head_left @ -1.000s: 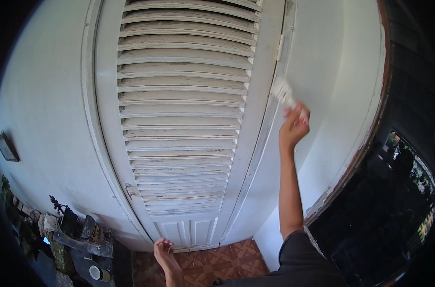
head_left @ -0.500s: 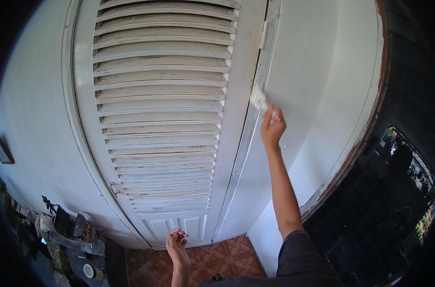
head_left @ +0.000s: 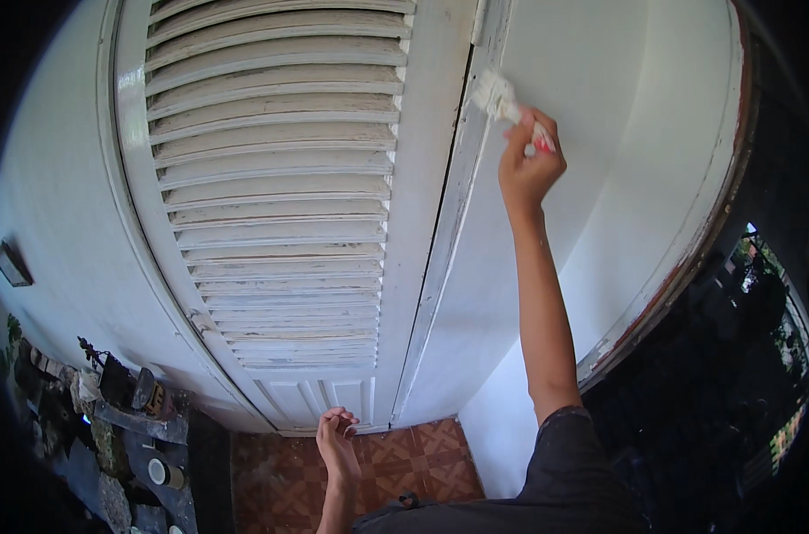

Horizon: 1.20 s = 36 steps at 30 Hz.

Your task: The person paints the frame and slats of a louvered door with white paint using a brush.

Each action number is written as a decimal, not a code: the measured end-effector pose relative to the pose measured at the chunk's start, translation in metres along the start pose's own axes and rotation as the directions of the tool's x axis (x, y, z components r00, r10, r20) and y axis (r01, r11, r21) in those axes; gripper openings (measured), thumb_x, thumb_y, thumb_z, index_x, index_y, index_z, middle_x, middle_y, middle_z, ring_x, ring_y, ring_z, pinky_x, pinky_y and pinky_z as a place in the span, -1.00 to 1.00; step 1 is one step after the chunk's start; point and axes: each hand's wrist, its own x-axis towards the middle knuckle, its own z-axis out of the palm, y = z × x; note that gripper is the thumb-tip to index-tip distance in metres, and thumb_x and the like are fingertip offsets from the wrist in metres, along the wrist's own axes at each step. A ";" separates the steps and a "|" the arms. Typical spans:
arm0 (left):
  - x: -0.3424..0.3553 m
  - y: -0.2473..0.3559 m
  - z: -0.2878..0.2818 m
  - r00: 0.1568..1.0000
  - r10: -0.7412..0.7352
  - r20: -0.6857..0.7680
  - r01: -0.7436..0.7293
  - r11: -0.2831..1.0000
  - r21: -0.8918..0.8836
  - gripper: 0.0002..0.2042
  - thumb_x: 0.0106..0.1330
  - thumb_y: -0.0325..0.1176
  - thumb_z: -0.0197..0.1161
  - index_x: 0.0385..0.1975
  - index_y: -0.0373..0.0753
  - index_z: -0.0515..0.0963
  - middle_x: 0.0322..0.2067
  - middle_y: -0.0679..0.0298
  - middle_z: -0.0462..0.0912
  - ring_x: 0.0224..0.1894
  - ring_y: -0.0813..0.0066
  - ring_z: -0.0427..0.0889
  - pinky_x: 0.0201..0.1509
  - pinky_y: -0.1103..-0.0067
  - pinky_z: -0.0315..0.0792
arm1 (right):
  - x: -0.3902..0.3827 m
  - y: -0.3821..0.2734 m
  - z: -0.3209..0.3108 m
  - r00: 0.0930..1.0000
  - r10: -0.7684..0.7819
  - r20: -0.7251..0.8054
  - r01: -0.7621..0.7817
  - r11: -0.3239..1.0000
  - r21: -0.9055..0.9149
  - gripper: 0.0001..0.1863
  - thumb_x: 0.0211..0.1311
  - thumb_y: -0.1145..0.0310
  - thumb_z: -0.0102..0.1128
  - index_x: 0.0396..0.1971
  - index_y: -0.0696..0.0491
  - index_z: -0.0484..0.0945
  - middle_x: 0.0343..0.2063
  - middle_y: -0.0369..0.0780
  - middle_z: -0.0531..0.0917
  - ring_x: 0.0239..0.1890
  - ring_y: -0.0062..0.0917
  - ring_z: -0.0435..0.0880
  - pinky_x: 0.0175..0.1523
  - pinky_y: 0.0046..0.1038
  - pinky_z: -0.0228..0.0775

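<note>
My right hand (head_left: 533, 165) is wrapped round the handle of a paintbrush (head_left: 495, 96), raised on an outstretched arm. White paint coats the bristles, and the handle's end shows red beside my fingers. The bristles are at the white door frame (head_left: 453, 196), just right of the dark gap along the louvered door (head_left: 280, 142); whether they touch it I cannot tell. Lower down, in front of the door's bottom panel (head_left: 313, 392), my left hand (head_left: 337, 436) hangs in the air with loosely bent fingers and nothing visible in it.
A white wall (head_left: 573, 116) stands right of the frame, ending at a worn edge beside a dark opening. Patterned reddish-brown tiles (head_left: 404, 463) cover the floor. At lower left are stonework and a dark ledge (head_left: 155, 427) with a white-topped can (head_left: 166, 473). A hinge (head_left: 478, 22) sits high on the frame.
My right hand has moved the paintbrush upward and slightly right along the frame. The view has shifted a little, and my left hand remains low, with its fingers loosely bent.
</note>
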 end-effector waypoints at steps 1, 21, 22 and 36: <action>-0.001 -0.002 0.003 1.000 0.000 -0.006 0.000 1.000 -0.002 -0.80 0.34 -0.21 0.09 -0.19 -0.14 0.52 -0.32 0.39 0.55 -0.22 0.52 0.53 -0.09 0.55 0.23 | 0.004 0.004 0.006 0.996 -0.092 -0.015 0.091 0.995 -0.031 -0.94 0.32 0.53 0.14 -0.30 0.16 0.59 -0.49 -0.18 0.64 -0.48 -0.36 0.65 -0.40 -0.39 0.45; -0.006 -0.010 0.008 0.995 -0.023 -0.096 0.023 1.000 -0.001 -0.81 0.35 -0.24 0.06 -0.19 -0.18 0.51 -0.33 0.37 0.55 -0.23 0.52 0.52 -0.07 0.52 0.24 | -0.050 0.014 0.006 0.973 -0.229 -0.034 0.226 0.971 -0.078 -0.90 0.25 0.61 0.16 -0.25 0.19 0.57 -0.58 -0.16 0.53 -0.54 -0.33 0.54 -0.44 -0.37 0.39; -0.006 -0.009 0.008 0.995 -0.024 -0.095 0.024 1.000 -0.001 -0.81 0.35 -0.24 0.06 -0.19 -0.18 0.51 -0.33 0.37 0.55 -0.23 0.52 0.52 -0.07 0.52 0.24 | -0.053 0.016 0.009 0.968 -0.251 -0.011 0.249 0.963 -0.103 -0.90 0.26 0.60 0.16 -0.25 0.20 0.57 -0.57 -0.16 0.54 -0.54 -0.32 0.55 -0.43 -0.37 0.40; -0.002 0.008 0.006 0.997 0.019 -0.079 -0.021 0.999 -0.027 -0.83 0.38 -0.31 -0.01 -0.19 -0.18 0.50 -0.34 0.38 0.55 -0.27 0.60 0.53 -0.21 0.63 0.25 | -0.047 0.004 -0.003 0.973 -0.030 0.230 0.045 0.997 -0.059 -0.84 0.30 0.52 0.14 -0.51 0.16 0.48 -0.69 -0.19 0.48 -0.68 -0.41 0.44 -0.53 -0.42 0.31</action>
